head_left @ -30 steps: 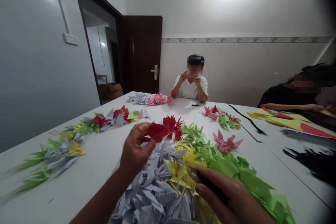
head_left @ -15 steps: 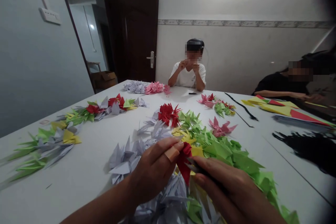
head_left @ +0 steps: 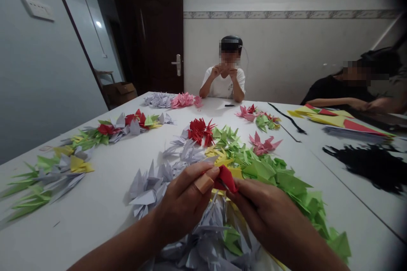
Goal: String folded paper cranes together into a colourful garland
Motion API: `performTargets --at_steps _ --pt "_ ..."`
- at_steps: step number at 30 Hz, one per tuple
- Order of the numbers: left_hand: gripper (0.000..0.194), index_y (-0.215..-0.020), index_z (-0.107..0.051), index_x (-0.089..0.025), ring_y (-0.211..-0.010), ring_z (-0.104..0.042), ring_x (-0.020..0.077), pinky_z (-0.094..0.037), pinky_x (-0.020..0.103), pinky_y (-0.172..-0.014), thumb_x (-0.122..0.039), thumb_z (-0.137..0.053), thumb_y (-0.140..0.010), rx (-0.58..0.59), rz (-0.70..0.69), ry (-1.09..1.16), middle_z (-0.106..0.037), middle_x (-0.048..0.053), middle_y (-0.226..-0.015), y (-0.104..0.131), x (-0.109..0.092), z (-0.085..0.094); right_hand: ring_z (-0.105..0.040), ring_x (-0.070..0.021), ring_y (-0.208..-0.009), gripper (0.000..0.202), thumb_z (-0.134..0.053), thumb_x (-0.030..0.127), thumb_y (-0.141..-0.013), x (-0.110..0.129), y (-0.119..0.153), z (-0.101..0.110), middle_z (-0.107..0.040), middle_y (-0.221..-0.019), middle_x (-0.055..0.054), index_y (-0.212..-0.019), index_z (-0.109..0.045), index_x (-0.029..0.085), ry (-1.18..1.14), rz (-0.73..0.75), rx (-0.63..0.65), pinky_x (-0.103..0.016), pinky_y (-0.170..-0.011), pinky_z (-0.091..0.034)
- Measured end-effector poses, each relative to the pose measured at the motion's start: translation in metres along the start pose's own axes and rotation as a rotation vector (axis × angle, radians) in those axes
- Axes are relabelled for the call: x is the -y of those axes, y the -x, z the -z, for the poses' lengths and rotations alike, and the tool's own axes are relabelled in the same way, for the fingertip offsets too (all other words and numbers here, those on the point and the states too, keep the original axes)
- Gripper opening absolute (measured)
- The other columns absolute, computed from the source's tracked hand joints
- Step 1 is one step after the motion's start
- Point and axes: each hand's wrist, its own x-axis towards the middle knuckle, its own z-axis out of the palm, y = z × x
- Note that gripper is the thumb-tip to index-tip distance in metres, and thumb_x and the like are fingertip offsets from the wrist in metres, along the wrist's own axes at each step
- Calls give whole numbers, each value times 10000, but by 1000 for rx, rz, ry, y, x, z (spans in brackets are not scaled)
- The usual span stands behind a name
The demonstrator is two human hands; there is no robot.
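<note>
A small folded piece of red paper (head_left: 226, 178) is between my two hands, above piles of folded paper pieces. My left hand (head_left: 186, 199), with a tan band round one finger, pinches its left side. My right hand (head_left: 267, 205) closes on its right edge; a thin dark tip shows at the fold, the rest of that tool being hidden by the fingers. Below and left of my hands lie white-grey paper pieces (head_left: 203, 241). Green pieces (head_left: 280, 173) run along the right, with yellow ones (head_left: 219, 152) and a red cluster (head_left: 200, 131) beyond.
A white table (head_left: 104, 203) holds mixed paper pieces (head_left: 76, 163) at left, pink ones (head_left: 263, 143), black cords (head_left: 372, 167) and stacked coloured sheets (head_left: 346, 123) at right. A person in white (head_left: 224, 82) sits opposite; another in black (head_left: 330, 91) sits at right.
The red paper's lower point has folded up, and my right fingers have moved left onto its edge. The dark tool is now mostly hidden. The view has shifted slightly.
</note>
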Motion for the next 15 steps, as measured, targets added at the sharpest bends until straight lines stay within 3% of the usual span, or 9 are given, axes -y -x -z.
performTargets --at_steps 9,15 --pt "566 -1347 -452 -127 -1152 -540 142 -470 243 -1043 3 -593 -815 -12 -8 -6 -572 100 -1200 2 0 -2 -622 -193 -673 297 -374 322 -964 3 -3 1 -674 -780 -27 -808 -605 221 -32 -26 16 -287 -606 -449" --pt "528 -1337 -461 -116 -1151 -540 151 -484 248 -1022 13 -554 -834 -18 2 -7 -573 106 -1183 3 1 -2 -648 -190 -726 271 -379 284 -967 0 -9 -5 -693 -835 -28 -868 -622 218 -53 5 -14 -286 -636 -481"
